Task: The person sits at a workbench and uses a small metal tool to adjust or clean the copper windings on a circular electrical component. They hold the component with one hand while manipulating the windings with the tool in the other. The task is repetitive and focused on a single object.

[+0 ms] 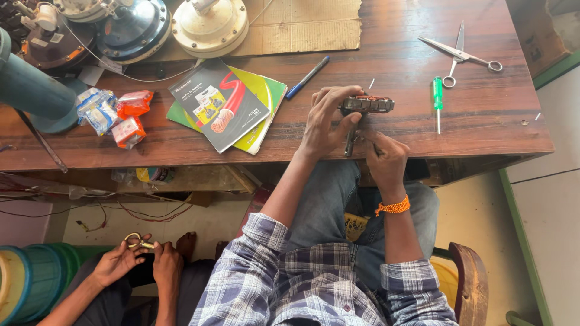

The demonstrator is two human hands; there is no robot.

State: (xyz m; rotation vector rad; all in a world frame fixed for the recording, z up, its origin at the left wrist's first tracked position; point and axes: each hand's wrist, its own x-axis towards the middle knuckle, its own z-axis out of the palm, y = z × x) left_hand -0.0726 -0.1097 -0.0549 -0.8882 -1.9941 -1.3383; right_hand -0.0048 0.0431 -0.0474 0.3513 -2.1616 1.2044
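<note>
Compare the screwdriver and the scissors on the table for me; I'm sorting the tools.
The screwdriver has a green handle and one thin shaft; the scissors are all bare metal with two blades and ring handles. The screwdriver lies straight up-and-down in the view; the scissors lie spread open, farther back. Both rest untouched on the wooden table.

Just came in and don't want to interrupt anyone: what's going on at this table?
A person seated at the wooden table steadies a small wound motor part at the table's edge with the left hand, while the right hand works beneath it. A green screwdriver and scissors lie nearby. Another person's hands hold a brass fitting.
</note>
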